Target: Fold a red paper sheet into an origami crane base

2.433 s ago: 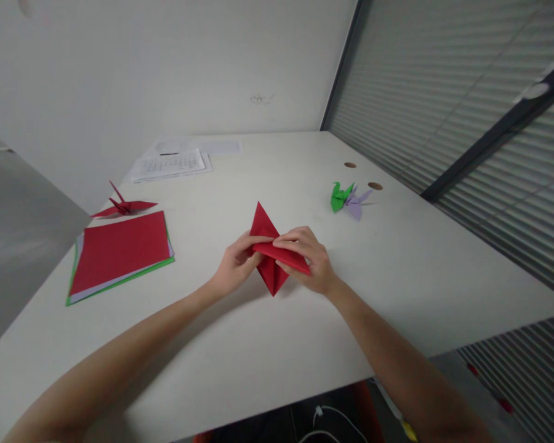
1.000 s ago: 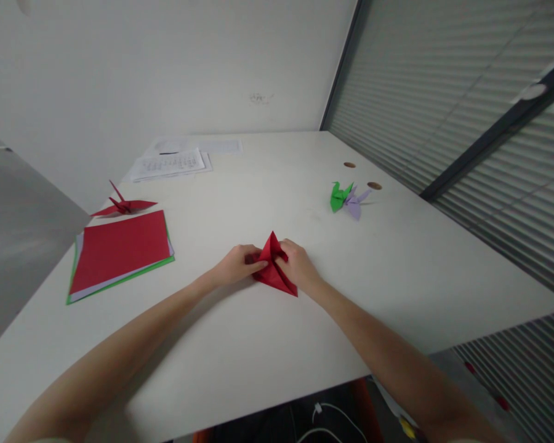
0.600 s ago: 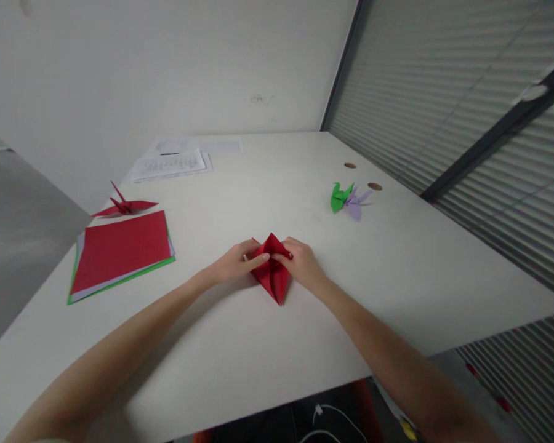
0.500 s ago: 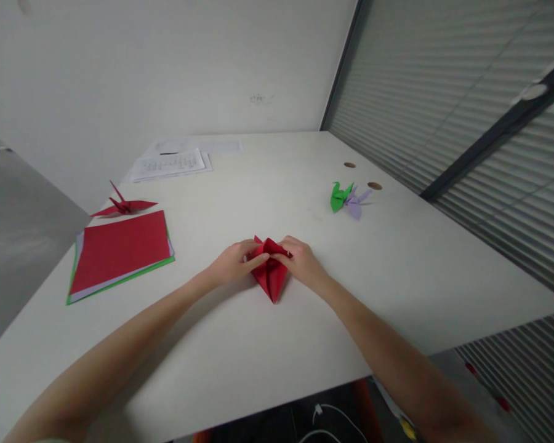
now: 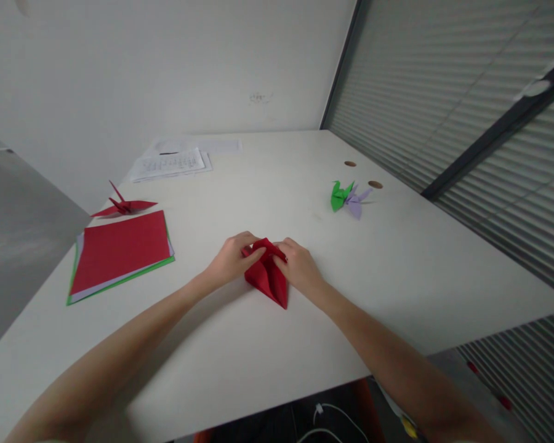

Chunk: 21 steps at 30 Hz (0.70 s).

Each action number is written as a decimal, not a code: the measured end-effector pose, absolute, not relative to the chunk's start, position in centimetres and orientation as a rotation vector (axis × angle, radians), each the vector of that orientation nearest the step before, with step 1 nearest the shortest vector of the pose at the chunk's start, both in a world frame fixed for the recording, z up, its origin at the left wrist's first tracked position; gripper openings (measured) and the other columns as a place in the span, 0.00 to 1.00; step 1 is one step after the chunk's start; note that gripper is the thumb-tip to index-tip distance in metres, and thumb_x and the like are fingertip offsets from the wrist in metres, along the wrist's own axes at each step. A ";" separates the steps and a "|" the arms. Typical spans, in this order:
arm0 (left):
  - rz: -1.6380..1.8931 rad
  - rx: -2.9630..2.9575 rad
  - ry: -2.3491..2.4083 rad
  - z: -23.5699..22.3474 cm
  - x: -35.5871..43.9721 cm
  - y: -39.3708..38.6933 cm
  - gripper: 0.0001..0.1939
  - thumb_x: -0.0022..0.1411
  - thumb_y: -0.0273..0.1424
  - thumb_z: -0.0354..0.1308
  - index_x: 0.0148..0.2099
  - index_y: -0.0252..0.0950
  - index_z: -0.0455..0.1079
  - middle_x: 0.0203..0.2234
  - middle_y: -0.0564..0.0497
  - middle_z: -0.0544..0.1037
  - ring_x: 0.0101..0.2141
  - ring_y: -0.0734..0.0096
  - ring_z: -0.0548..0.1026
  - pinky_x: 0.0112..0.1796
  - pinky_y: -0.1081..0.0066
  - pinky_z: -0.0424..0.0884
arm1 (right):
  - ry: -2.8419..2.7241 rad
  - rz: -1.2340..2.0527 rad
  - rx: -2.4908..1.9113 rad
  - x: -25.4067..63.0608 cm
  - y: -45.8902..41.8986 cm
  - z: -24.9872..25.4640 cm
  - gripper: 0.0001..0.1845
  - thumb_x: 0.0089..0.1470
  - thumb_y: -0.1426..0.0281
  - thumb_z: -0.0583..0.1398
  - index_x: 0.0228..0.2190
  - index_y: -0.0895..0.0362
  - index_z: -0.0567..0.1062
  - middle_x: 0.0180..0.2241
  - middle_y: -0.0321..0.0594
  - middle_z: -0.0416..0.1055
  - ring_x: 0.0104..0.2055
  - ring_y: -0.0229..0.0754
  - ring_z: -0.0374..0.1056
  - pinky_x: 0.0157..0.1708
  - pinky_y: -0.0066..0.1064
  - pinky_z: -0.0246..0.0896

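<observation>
Near the middle of the table, a partly folded sheet of red origami paper (image 5: 270, 280) is held between both hands, its pointed end towards me. My left hand (image 5: 235, 257) pinches its upper left side, with the thumb on top. On the upper right side, my right hand (image 5: 299, 261) grips the paper between thumb and fingers. The paper's upper flaps stand open between the two thumbs. Some fingertips are hidden behind the folds.
At the left lies a stack of red, lilac and green paper (image 5: 124, 249), with a red paper crane (image 5: 124, 207) behind it. Written sheets (image 5: 170, 163) lie at the back left. A green crane (image 5: 339, 197) and a lilac crane (image 5: 354, 203) stand at the right.
The red paper's near point has swung to the right, and its upper flaps have spread wider. My left hand has shifted slightly left and away from me; both hands still hold the paper.
</observation>
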<state>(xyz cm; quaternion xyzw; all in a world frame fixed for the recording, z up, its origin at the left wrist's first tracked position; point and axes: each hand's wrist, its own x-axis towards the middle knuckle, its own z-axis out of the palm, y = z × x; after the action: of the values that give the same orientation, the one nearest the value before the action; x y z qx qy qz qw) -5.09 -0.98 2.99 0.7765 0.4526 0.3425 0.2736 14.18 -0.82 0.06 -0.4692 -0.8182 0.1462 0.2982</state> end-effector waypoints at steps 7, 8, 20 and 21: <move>0.795 1.966 1.183 4.5 -4.9 -1.9 0.12 0.62 0.35 0.54 0.43 0.34 0.73 0.31 0.51 0.77 0.25 0.76 0.74 0.28 0.75 0.73 | -2.054 0.533 -1.177 13.9 -0.9 0.0 0.10 0.52 0.81 0.56 0.32 0.54 0.68 0.33 0.37 0.66 0.36 0.41 0.64 0.37 0.33 0.59; 0.788 2.010 1.172 4.9 -4.9 -2.0 0.11 0.62 0.34 0.54 0.42 0.34 0.74 0.32 0.50 0.78 0.27 0.75 0.75 0.29 0.75 0.74 | -2.069 0.568 -1.137 14.0 -0.8 0.1 0.11 0.51 0.82 0.55 0.31 0.54 0.69 0.32 0.36 0.66 0.36 0.41 0.64 0.37 0.32 0.59; 0.815 2.060 1.405 4.7 -5.6 -1.1 0.14 0.54 0.22 0.53 0.39 0.35 0.77 0.33 0.49 0.80 0.32 0.68 0.77 0.35 0.71 0.75 | -1.909 0.723 -1.235 13.4 -1.5 0.5 0.09 0.48 0.77 0.57 0.26 0.53 0.62 0.25 0.31 0.62 0.27 0.37 0.59 0.29 0.29 0.55; 0.817 1.982 1.400 4.7 -5.6 -1.0 0.14 0.54 0.22 0.52 0.39 0.35 0.77 0.35 0.49 0.80 0.32 0.69 0.77 0.33 0.72 0.76 | -1.906 0.741 -1.232 13.3 -1.5 0.4 0.09 0.48 0.77 0.57 0.25 0.53 0.61 0.24 0.31 0.61 0.27 0.37 0.58 0.28 0.29 0.54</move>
<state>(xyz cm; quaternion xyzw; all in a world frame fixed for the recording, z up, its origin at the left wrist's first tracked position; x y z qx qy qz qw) -5.58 -0.96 4.70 0.7416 0.5239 0.3057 0.2865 13.27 -1.54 0.40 -0.4797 -0.7424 0.2885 0.3682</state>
